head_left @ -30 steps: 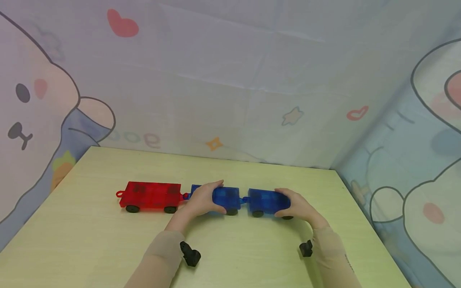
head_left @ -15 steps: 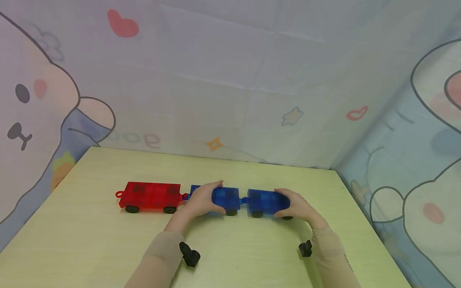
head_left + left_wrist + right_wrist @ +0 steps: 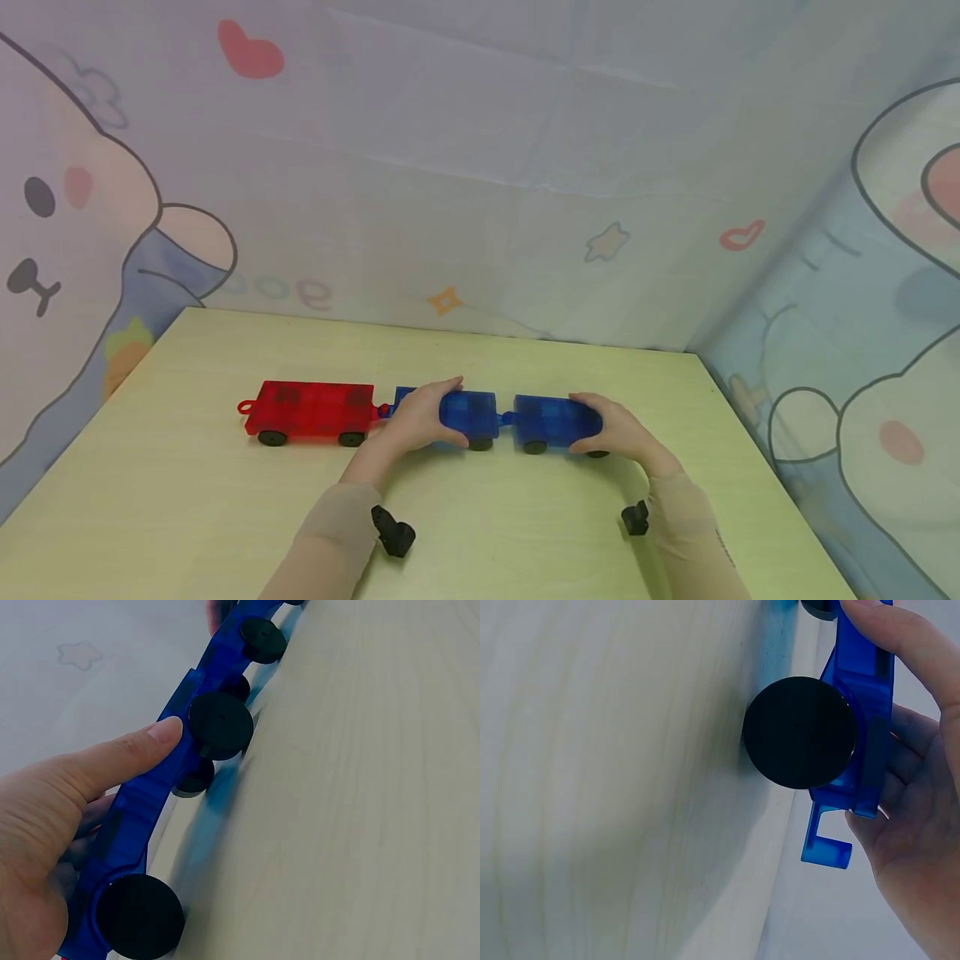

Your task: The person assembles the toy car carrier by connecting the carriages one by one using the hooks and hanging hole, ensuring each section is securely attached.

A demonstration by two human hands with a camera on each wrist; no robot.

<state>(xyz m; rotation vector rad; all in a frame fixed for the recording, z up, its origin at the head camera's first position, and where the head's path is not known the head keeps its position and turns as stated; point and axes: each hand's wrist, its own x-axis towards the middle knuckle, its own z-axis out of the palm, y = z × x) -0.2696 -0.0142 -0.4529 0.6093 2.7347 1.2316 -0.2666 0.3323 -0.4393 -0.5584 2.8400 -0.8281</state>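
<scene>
Three translucent toy train cars stand in a row on the table, joined end to end. At the left is the red car [image 3: 311,408], with a loop at its free end. My left hand [image 3: 414,419] grips the middle blue car [image 3: 471,414] from above, thumb on the near side by a black wheel [image 3: 220,725]. Around the outer end of the right blue car [image 3: 551,419] my right hand [image 3: 618,429] is curled. In the right wrist view a blue coupling hook [image 3: 826,850] sticks out past that hand. The far-side fingers are partly hidden.
The pale wooden table [image 3: 495,517] carries the train. Behind it hangs a printed cloth backdrop [image 3: 510,167], which also runs along the right side. Small black wrist cameras [image 3: 393,533] sit on both sleeved forearms.
Hands and train cars keep the same places relative to each other. The whole head view has shifted by only a few pixels.
</scene>
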